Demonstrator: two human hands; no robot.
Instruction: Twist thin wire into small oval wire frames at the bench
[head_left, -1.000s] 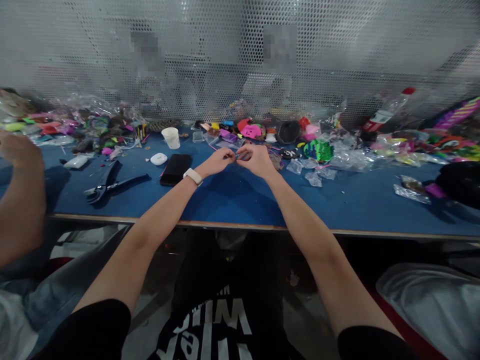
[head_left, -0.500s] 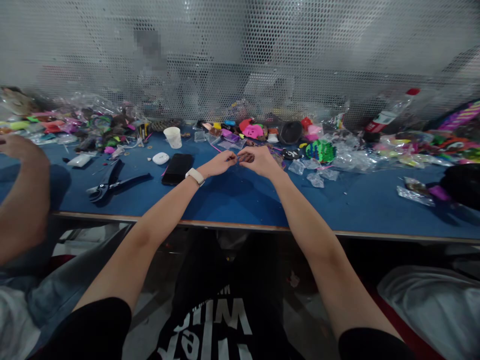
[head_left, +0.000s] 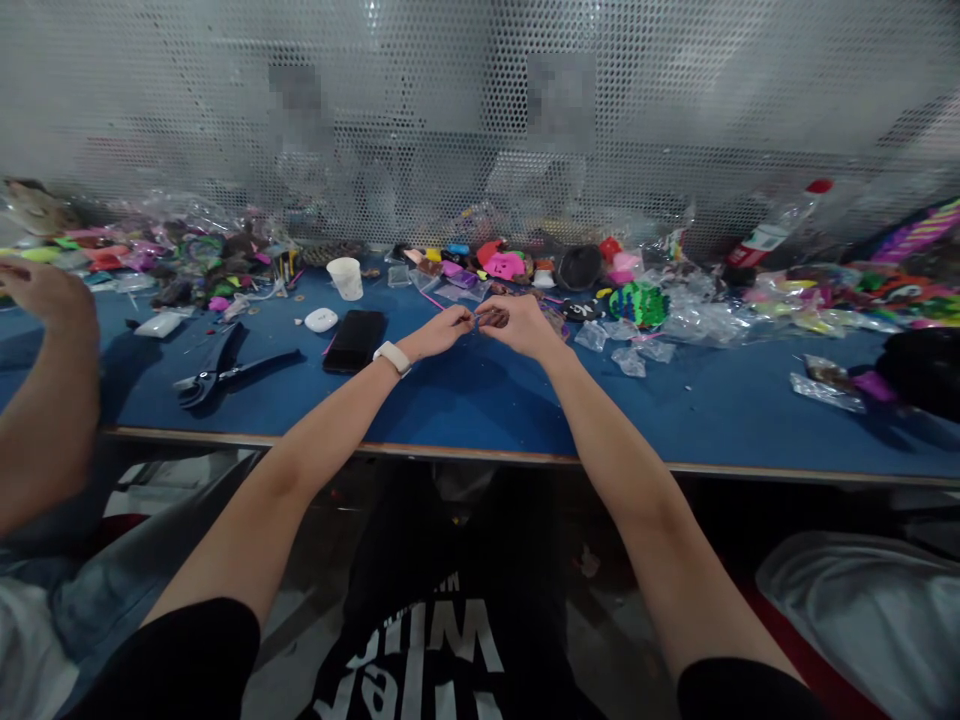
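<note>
My left hand point(head_left: 444, 332) is closed in a pinch above the blue table point(head_left: 465, 400), its fingertips close to those of my other hand. What it pinches is too small to name. Curled fingers of my right hand point(head_left: 525, 325) hold a small brownish item point(head_left: 493, 316), partly hidden by them; its kind is unclear. Behind the hands lie a pink soft piece point(head_left: 505, 265) and a purple piece point(head_left: 459, 273). A black phone point(head_left: 355, 341) rests left of my left hand, and small clear plastic bags point(head_left: 628, 361) lie right of my right hand.
Black-handled cutters point(head_left: 225, 368), a white case point(head_left: 321, 320) and a paper cup point(head_left: 345, 279) stand to the left. A green sequined piece point(head_left: 637, 304) and a red-capped bottle point(head_left: 772, 232) are on the right. Another person's arm point(head_left: 56, 370) reaches in at far left; a perforated metal screen point(head_left: 435, 100) stands behind.
My hands stay almost in the same place, with only slight finger movement. At far left, the other person's hand has shifted slightly.
</note>
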